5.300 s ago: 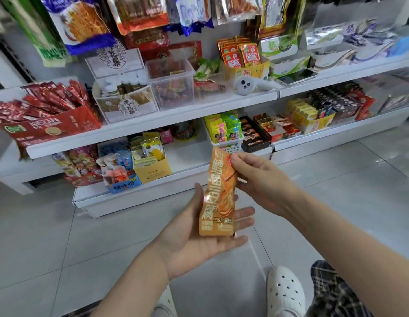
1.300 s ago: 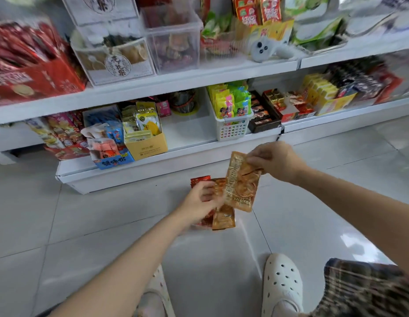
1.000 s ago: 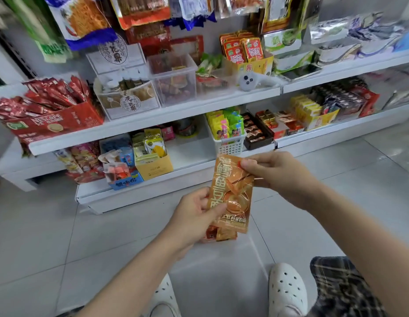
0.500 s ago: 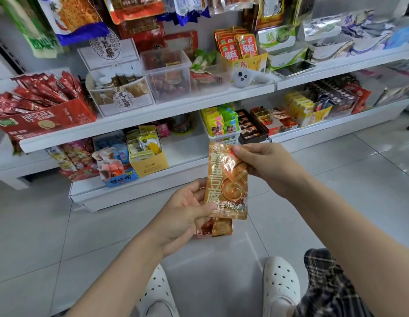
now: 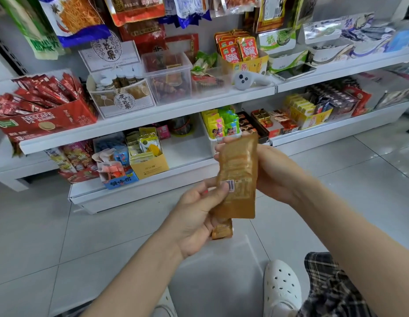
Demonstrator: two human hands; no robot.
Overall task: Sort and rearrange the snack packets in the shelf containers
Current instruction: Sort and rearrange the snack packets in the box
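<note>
1. Head view: an orange-brown snack packet [image 5: 237, 177] is being held upright, back face and barcode toward the camera, in front of the lower shelf [image 5: 187, 156] and above the tiled floor [image 5: 50, 236]
2. The packet's upper part is being gripped by the right hand [image 5: 274, 172], fingertips curled over its top edge; the left hand [image 5: 199, 216] is pinching it with the thumb pressed beside the barcode
3. At least one more small packet [image 5: 221, 231] is being kept behind it in the left hand, only its lower end showing
4. Progress is being judged as partway: packets are in hand and not yet placed, and which container is meant for them cannot be told
5. On the upper shelf [image 5: 176, 106], a clear plastic bin [image 5: 168, 81] is being seen part-filled near the middle, with a red coffee-stick carton [image 5: 43, 120] at the left end and a yellow display box [image 5: 247, 58] of red sachets further right
6. On the lower shelf, a white basket [image 5: 221, 131] of yellow and green packets is being partly hidden behind the raised packet, and a bare stretch of shelf is lying just left of it
7. The room is being read as a small shop: white metal shelving, hanging snack bags above, pale glossy tiles, white clogs [image 5: 281, 291] at the bottom edge
</note>
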